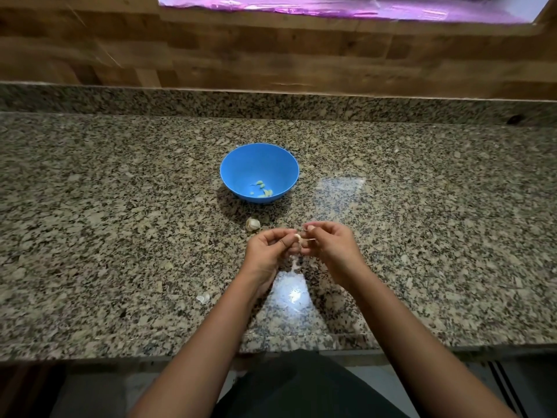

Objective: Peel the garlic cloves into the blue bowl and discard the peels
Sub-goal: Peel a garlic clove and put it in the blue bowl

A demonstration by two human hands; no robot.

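A speckled granite countertop (120, 206) is seen from above, backed by a wood-patterned wall (211, 49). A blue bowl (241, 164) stands upright on the counter, near its middle. Several peeled, pale yellow-green garlic cloves (262, 188) lie in the bottom of the bowl, toward its near side.

Both hands are held together over the counter, on the near side of the bowl and apart from it. The left hand (268, 251) is curled, and a single garlic clove (297, 237) is pinched at its fingertips. The right hand (331, 245) is also curled, its fingertips meeting the same clove from the other side; a thin strip of peel appears to be pinched there, though this is too small to be confirmed. A pale shred of peel (294, 265) is seen below the hands; whether it hangs or lies on the counter cannot be told.

An unpeeled piece of garlic (252, 224) rests on the counter between the bowl and the left hand, touching neither. A loose fragment of white peel (203, 298) lies on the counter just left of the left forearm
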